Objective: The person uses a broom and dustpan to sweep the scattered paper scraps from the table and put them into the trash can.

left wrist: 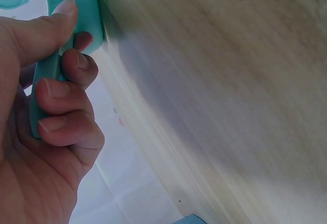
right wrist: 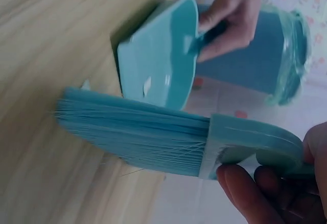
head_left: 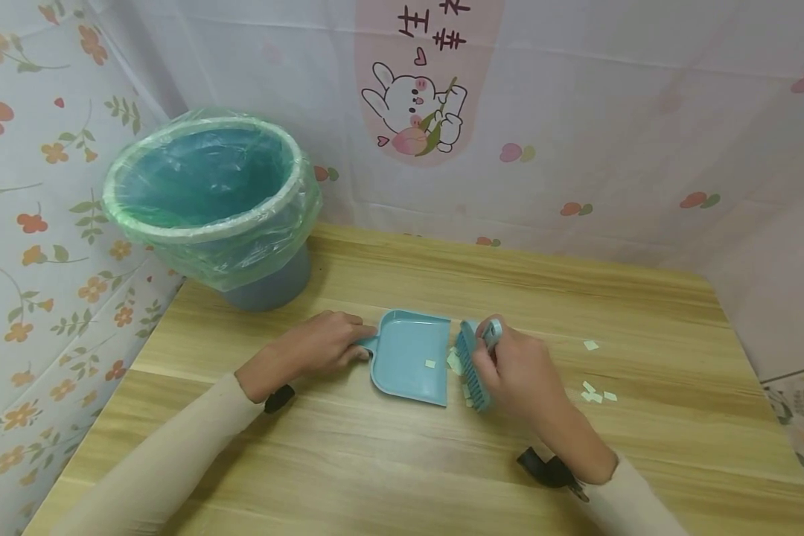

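A light blue dustpan (head_left: 412,353) lies on the wooden table with its open edge facing right. My left hand (head_left: 328,341) grips its short handle; in the left wrist view the fingers (left wrist: 69,127) curl round that handle. One small pale paper scrap (head_left: 430,364) is on the pan. My right hand (head_left: 519,368) holds a blue hand brush (head_left: 472,365) just right of the pan's edge, bristles down towards the table. Several pale scraps (head_left: 454,360) lie between bristles and pan. In the right wrist view the long bristles (right wrist: 133,132) point at the tabletop.
A blue bin (head_left: 268,286) lined with a green translucent bag (head_left: 208,246) stands at the table's back left. More paper scraps (head_left: 596,394) lie scattered on the table (head_left: 375,476) to the right of my right hand. A printed cloth (head_left: 576,112) hangs behind.
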A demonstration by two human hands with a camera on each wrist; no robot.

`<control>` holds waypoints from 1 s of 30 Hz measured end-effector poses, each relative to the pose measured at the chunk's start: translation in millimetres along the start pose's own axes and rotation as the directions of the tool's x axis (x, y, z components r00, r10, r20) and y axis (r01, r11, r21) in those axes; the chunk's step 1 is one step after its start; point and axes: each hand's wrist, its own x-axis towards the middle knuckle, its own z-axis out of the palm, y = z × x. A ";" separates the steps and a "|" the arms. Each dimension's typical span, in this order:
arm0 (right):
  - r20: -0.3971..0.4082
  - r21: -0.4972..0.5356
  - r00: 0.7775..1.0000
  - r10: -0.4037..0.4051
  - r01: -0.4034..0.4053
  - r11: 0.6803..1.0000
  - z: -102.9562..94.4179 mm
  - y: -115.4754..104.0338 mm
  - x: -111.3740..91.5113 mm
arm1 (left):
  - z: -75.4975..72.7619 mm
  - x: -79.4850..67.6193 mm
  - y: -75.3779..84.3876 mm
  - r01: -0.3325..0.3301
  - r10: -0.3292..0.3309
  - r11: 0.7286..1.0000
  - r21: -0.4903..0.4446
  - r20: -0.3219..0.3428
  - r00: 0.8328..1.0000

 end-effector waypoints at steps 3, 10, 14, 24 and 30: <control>-0.009 0.018 1.000 0.008 -0.008 1.000 8.1 -6.4 4.0 | -0.3 -0.6 0.4 0.012 -0.012 1.000 -0.008 0.007 1.000; -0.009 0.075 1.000 0.028 -0.028 0.997 17.6 -16.4 13.9 | -1.3 -1.8 1.8 0.036 -0.036 0.999 -0.025 0.018 0.999; -0.017 0.076 0.998 0.055 -0.054 0.996 10.2 -14.4 16.1 | -1.0 -1.2 0.8 0.035 -0.034 0.999 -0.021 0.022 0.999; 0.011 0.025 0.999 0.033 -0.034 0.999 -14.7 -1.9 2.0 | -0.2 -1.1 -1.2 0.026 -0.026 1.000 -0.008 0.018 1.000; 0.063 0.034 0.998 -0.011 0.008 0.999 -10.2 -4.9 -6.8 | -0.3 -1.0 -0.8 0.028 -0.028 1.000 -0.013 0.018 0.999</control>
